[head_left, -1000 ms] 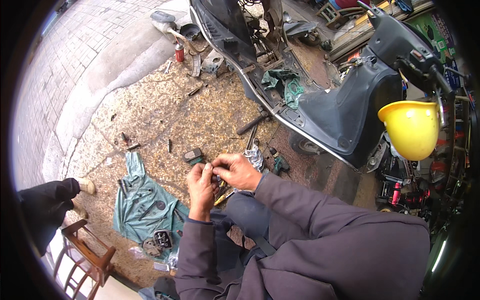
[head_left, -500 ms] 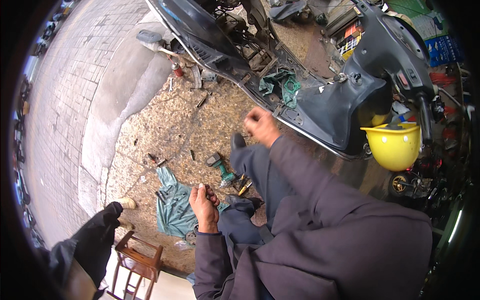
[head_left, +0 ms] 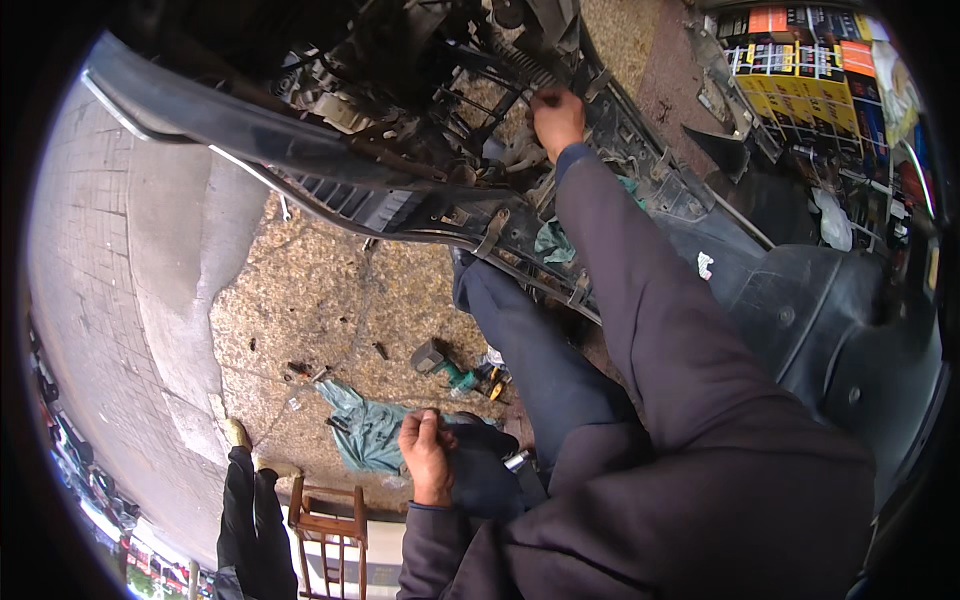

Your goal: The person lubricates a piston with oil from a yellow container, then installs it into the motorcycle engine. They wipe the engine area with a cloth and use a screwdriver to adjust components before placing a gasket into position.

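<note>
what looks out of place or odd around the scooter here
Inner parts of the scooter lie exposed near the right hand, as if a cover were off. On the ground, a green cloth lies rumpled and a drill lies loose, which looks untidy. No spill is evident.

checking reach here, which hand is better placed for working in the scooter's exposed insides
Probably the right hand: it is stretched out over the scooter, while the left hand is well back from it, lower in view.

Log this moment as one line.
right hand: at the opened-up scooter | left hand: curled, contents unclear | nearby: green cloth, power tool, wooden chair
</note>
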Demonstrator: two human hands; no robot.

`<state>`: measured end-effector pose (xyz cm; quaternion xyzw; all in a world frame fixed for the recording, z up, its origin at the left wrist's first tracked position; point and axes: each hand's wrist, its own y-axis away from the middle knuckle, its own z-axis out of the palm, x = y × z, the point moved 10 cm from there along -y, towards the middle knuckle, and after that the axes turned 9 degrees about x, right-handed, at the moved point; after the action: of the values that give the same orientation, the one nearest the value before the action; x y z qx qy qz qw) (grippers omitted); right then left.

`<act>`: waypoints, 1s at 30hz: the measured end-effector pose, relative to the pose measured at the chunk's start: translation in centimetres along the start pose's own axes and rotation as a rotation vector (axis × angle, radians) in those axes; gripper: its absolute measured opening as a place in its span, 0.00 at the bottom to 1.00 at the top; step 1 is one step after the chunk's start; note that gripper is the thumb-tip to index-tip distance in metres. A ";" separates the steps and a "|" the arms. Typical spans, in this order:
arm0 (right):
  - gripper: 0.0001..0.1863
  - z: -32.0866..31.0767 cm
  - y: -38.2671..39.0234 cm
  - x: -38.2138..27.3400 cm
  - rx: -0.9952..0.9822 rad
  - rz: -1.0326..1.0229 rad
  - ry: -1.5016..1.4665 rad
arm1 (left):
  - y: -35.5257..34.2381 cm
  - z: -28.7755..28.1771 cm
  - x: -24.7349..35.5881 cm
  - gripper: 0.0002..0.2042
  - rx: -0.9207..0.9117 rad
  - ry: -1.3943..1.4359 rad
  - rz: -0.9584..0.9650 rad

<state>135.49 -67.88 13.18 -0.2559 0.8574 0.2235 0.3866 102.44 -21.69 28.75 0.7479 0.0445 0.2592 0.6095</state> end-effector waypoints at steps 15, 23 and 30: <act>0.15 4.5 0.4 -1.6 -0.283 0.275 -0.235 | -3.0 14.6 9.8 0.06 -0.353 -0.203 -0.042; 0.30 3.0 0.5 -7.3 -0.262 -0.289 0.137 | -1.3 23.0 12.9 0.05 -0.479 -0.266 -0.068; 0.12 2.9 0.6 -10.6 -0.226 -0.389 0.175 | -3.2 35.8 14.6 0.07 -0.461 -0.161 0.032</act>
<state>142.72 -62.92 19.76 -0.4761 0.7918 0.2162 0.3157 131.62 -47.17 26.26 0.6078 -0.0766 0.2117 0.7615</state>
